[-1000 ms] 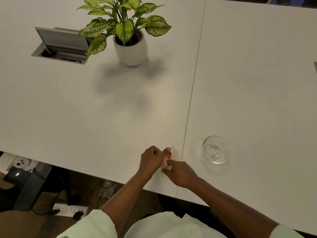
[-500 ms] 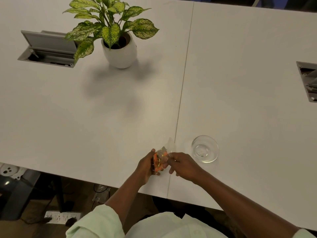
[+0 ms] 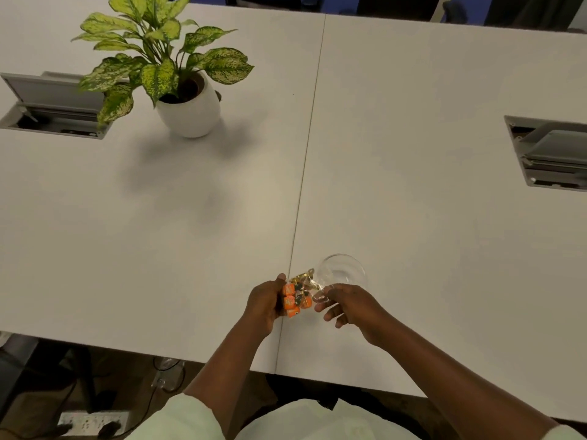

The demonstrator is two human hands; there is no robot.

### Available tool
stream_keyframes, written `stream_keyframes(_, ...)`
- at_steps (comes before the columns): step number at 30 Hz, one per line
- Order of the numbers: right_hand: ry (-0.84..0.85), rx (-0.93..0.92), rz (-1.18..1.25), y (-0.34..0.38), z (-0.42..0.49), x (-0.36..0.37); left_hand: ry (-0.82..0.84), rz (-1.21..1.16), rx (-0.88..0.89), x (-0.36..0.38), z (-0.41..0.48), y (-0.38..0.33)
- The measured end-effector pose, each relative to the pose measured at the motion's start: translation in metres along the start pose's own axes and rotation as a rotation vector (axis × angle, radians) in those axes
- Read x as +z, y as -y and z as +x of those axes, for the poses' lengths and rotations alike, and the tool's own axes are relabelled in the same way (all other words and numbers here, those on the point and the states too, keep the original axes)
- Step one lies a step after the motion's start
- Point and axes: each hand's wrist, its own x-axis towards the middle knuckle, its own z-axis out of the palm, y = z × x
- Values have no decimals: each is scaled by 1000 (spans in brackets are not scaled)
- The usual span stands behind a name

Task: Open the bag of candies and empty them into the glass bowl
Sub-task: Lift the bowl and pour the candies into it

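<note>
Now lifted and spread since a moment ago: candy bag [image 3: 297,295], gripped by left hand [image 3: 265,301], pinched by right hand [image 3: 351,304], just left of glass bowl [image 3: 343,270]. Could spill onto table [image 3: 413,217] if torn abruptly.

Left hand [image 3: 265,302] curled closed in a grip, right hand [image 3: 351,304] pinching, forearms converging.

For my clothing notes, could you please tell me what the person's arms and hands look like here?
Both hands, left and right, are bare: no gloves, rings or watch show. The forearms are bare as well, and pale green sleeves end near the elbows, so they are short or pushed up. They seem to belong to a light shirt.
</note>
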Motion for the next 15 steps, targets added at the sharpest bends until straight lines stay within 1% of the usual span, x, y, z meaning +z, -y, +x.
stream_keyframes(4, -1, 25, 12, -2, -1, -18, -10, 59, 43, 16, -4, -1)
stream_keyframes(11, -1, 42, 62, -2, 1, -39, -189, 188, 122, 42, -8, 0)
stream_keyframes(15, -1, 50, 63, -3, 3, -49, -216, 278, 183, 54, -9, -4)
